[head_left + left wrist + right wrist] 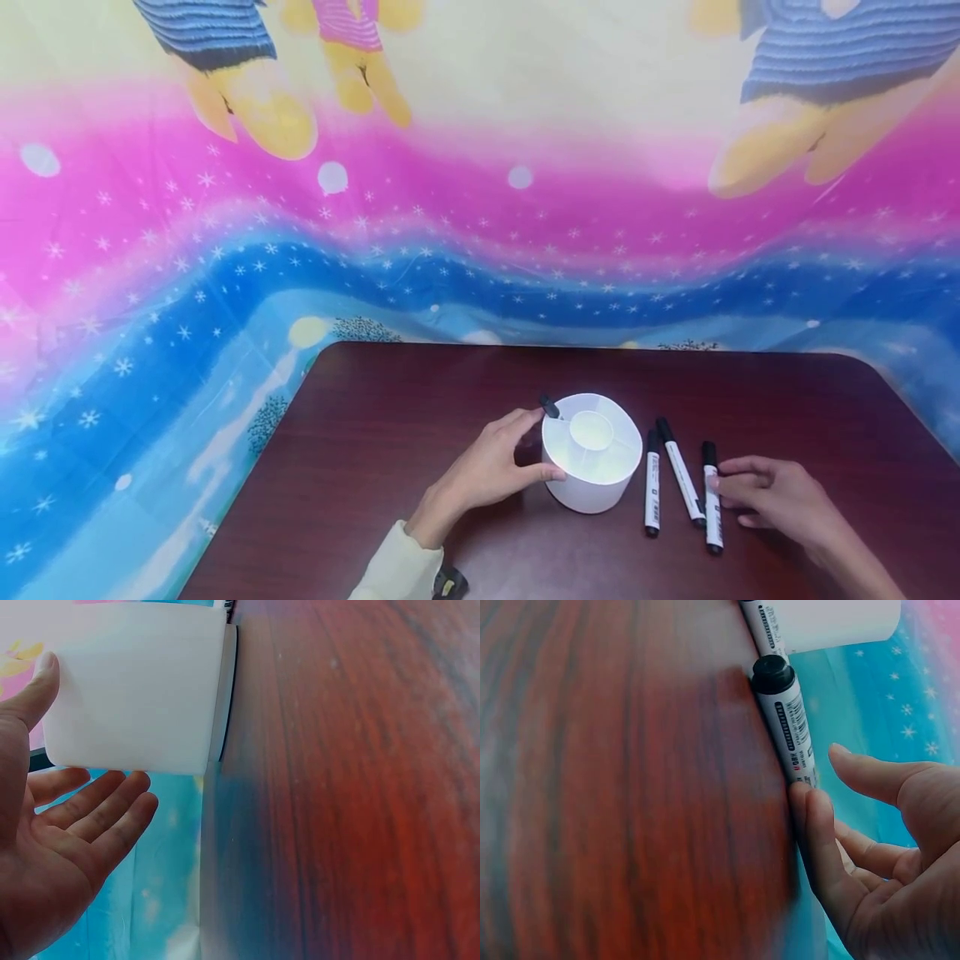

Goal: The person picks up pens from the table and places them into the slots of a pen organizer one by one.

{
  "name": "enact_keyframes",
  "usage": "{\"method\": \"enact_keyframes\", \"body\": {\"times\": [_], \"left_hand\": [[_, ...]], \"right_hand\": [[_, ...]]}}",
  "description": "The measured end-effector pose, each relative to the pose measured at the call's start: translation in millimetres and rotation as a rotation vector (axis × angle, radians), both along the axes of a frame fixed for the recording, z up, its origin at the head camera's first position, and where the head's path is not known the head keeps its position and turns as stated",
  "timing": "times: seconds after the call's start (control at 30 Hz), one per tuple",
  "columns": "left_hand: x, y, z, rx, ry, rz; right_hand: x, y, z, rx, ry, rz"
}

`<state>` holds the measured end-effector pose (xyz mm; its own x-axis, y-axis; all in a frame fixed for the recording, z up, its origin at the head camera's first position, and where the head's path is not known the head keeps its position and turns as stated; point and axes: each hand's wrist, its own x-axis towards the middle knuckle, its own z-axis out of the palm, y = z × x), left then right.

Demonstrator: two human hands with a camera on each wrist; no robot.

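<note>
A round white organizer (592,492), with a ring-shaped inner cup, stands upright on the table. My left hand (487,462) holds it from the left, thumb on the near side and fingers around the far left. In the left wrist view its white wall (135,690) lies between the thumb and the loosely bent fingers. A black cap-like tip (550,407) shows at the organizer's rim. Right of it lie two markers, one on the left (652,487) and one slanted (680,471). At a third marker (712,508), my right hand (783,500) touches its side with fingertips, thumb apart.
The dark red-brown table (420,392) has rounded back corners. Behind it hangs a colourful printed cloth (465,208). A small black item (450,583) shows beside the left sleeve at the bottom edge.
</note>
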<state>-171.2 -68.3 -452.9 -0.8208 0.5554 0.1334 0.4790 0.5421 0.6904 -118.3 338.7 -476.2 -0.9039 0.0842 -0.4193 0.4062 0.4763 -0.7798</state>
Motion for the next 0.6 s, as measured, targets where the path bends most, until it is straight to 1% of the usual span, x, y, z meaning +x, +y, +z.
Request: {"method": "enact_keyframes", "body": {"times": [0.2, 0.37, 0.43, 0.6], "left_hand": [[1.2, -0.3, -0.9, -0.002, 0.012, -0.001], [0.7, -0.5, -1.3, 0.0, 0.006, 0.004], [0.7, -0.6, -0.9, 0.0, 0.004, 0.005], [-0.3, 0.0, -0.7, 0.007, 0.006, -0.001]], "right_hand": [[-1.5, -4.3, -1.1, 0.058, 0.019, 0.024], [-4.4, -9.5, -1.9, 0.106, 0.074, 0.037], [-5.8, -9.9, -1.5, 0.102, 0.084, 0.046], [-8.2, -4.5, 4.3, 0.063, 0.07, 0.066]]}}
